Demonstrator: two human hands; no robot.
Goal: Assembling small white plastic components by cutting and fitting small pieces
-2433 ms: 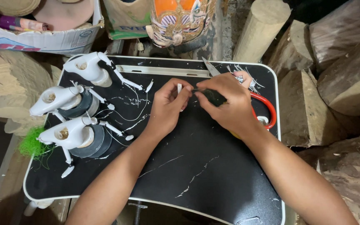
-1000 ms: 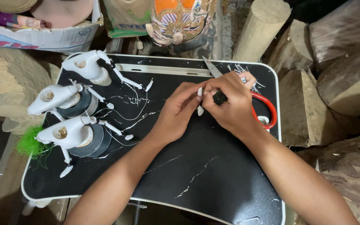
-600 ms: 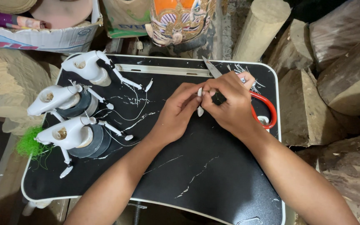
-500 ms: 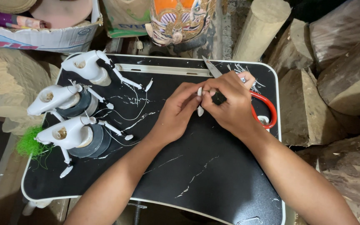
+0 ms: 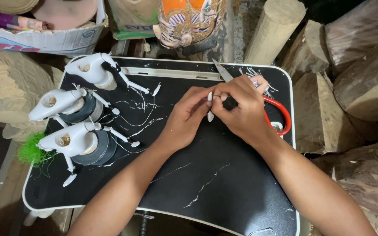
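Here the left hand (image 5: 188, 114) and right hand (image 5: 240, 106) meet fingertip to fingertip, both pinching a small white carved piece (image 5: 209, 106) between them above the black bench (image 5: 224, 175); red-handled scissors (image 5: 279, 114) lie just beyond the right hand.

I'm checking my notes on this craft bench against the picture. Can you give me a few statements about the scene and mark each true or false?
1. Both the left hand and the right hand pinch a small white piece between them. True.
2. The scissors have green handles. False: the handles are red, and lie under the right hand.
3. Three white figures stand at the left of the black tray table. True.
4. The tuft of green fibre lies at the tray's right edge. False: it lies at the left edge.
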